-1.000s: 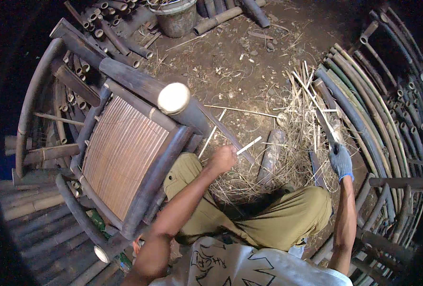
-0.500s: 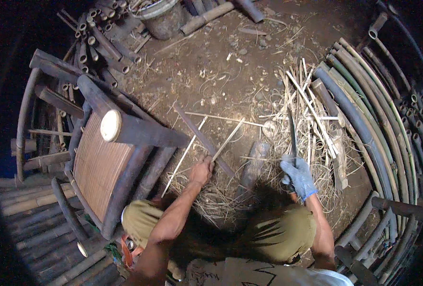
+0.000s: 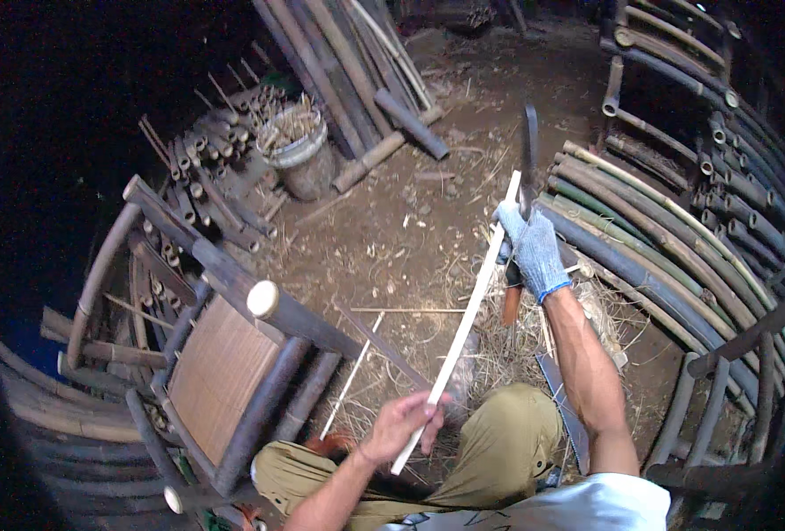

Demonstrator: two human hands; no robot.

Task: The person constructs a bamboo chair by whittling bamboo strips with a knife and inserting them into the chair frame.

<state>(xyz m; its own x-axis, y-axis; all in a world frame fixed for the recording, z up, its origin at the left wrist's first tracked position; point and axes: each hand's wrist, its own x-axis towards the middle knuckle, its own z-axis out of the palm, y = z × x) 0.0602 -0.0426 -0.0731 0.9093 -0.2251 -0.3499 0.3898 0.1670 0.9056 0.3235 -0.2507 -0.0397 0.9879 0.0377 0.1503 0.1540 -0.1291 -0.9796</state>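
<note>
A pale split bamboo strip (image 3: 465,341) slants up across the middle, away from my lap. My bare left hand (image 3: 407,423) is closed round its lower part. My right hand (image 3: 531,248), in a blue-grey knit glove, grips a knife (image 3: 530,146) with a dark, curved blade pointing away from me. The knife's orange-brown handle (image 3: 510,306) shows below the glove. The strip's far end lies against the gloved fingers, beside the blade; whether the edge touches it, I cannot tell. A dark flat strip (image 3: 379,341) and a thin pale stick (image 3: 352,377) lie beyond my left hand.
At left stands a bamboo chair (image 3: 226,376) with a slatted panel. Bamboo poles (image 3: 627,234) are stacked at right, beside shavings (image 3: 600,310). A saw blade (image 3: 562,398) lies under my right forearm. Farther off are a bucket of scraps (image 3: 295,150) and leaning poles (image 3: 335,71).
My right hand has risen and moved away from me with the knife. My left hand has come nearer my lap, with the pale strip now reaching up to the glove. The view has tilted up.
</note>
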